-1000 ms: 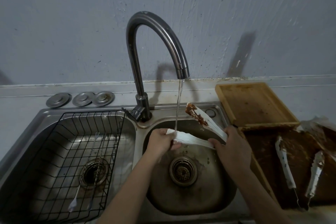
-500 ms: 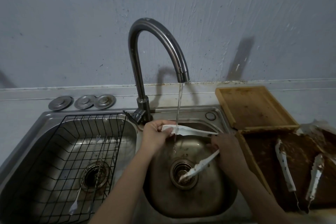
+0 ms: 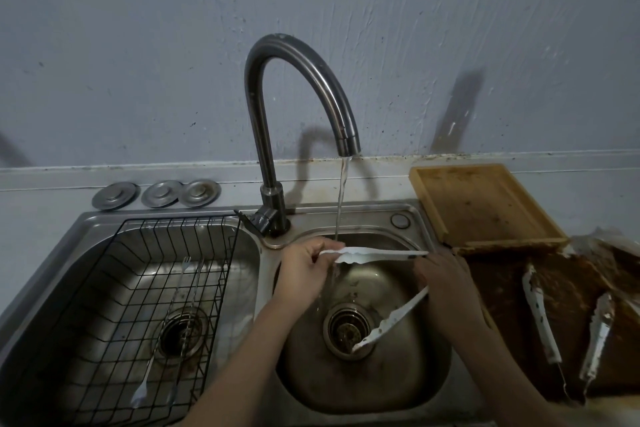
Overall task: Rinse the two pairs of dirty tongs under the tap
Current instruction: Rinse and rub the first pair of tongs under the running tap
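Since a second ago, the white tongs (image 3: 377, 256) had flipped, and one arm now hung down toward the drain (image 3: 346, 329). The left hand (image 3: 304, 265) pinched the upper tip under the tap (image 3: 298, 121) water. The right hand (image 3: 441, 282) gripped the hinge end. The other tongs (image 3: 540, 314) lay on the dirty tray (image 3: 498, 291).

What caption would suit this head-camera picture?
Both hands, left hand and right hand, hold spread white tongs under the running tap over the sink.
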`<state>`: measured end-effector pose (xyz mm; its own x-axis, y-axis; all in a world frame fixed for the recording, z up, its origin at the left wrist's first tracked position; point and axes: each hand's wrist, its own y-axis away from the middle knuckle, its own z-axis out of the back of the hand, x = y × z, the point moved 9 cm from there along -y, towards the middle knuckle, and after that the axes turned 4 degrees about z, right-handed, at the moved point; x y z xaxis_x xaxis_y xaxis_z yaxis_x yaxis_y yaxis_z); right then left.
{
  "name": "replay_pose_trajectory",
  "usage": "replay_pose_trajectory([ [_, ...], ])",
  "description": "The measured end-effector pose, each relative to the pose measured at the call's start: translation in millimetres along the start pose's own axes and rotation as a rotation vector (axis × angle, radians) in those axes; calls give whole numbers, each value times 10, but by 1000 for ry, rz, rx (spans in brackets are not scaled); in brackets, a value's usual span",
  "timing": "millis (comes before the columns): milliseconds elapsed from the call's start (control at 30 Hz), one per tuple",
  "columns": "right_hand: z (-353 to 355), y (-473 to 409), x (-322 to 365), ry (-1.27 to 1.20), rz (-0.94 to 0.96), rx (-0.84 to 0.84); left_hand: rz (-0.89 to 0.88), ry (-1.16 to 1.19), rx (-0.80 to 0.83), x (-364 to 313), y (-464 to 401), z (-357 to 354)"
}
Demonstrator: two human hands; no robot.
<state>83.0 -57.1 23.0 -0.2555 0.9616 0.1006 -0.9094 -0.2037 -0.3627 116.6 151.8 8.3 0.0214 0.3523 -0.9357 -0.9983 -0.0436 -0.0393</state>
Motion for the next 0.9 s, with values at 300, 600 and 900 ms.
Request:
replay_pose_trajectory([
  [300, 90, -160, 207, 43, 62, -12, 22, -40, -22, 64, -33, 146],
  [600, -30, -242, 255, -480, -132, 237, 299, 6, 39, 533, -46, 170],
  [900, -8, -209, 494, -597, -256, 525, 243, -174, 125, 576, 222, -118],
])
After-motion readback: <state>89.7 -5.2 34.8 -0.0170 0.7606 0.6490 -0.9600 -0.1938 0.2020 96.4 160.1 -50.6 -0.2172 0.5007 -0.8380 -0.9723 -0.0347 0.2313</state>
